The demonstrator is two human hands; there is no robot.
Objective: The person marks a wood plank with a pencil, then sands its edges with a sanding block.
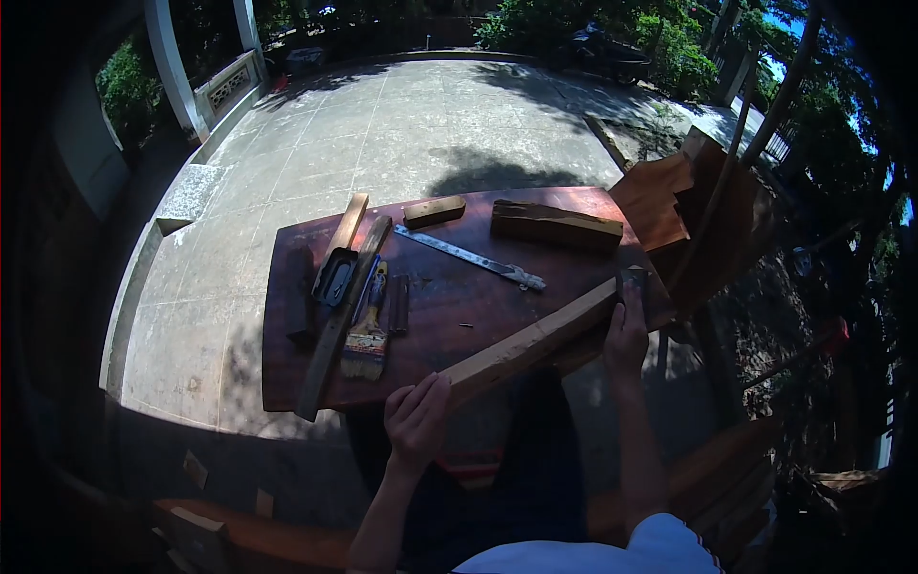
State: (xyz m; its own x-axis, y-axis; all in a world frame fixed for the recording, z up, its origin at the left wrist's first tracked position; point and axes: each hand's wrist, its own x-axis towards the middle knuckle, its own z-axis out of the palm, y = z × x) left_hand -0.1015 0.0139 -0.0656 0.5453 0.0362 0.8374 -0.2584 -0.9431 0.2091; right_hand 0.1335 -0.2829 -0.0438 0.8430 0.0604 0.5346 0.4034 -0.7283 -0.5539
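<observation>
Paved yard in bg, sunlit, w/ tree shade. Reddish-brown desk stands on it, in front of the person. Long wood bar lies diag. over the desk's near edge, held in both hands: left hand has its grip closed round the bar's near end, just off the desk; right hand has its grip narrow at the far end, by the desk's right side, w/ a dark piece at the fingers. Can't tell what that piece is.

Dark slat runs down the desk's left part, its end past the near edge. Thick wood block sits at the desk's far right; metal strip slants across its far-middle. Paintbrush is left of the desk's ctr., bristles toward the near edge. Black hollow item is on the desk's left part; small wood block by its far edge; tiny metal bit near its ctr.
</observation>
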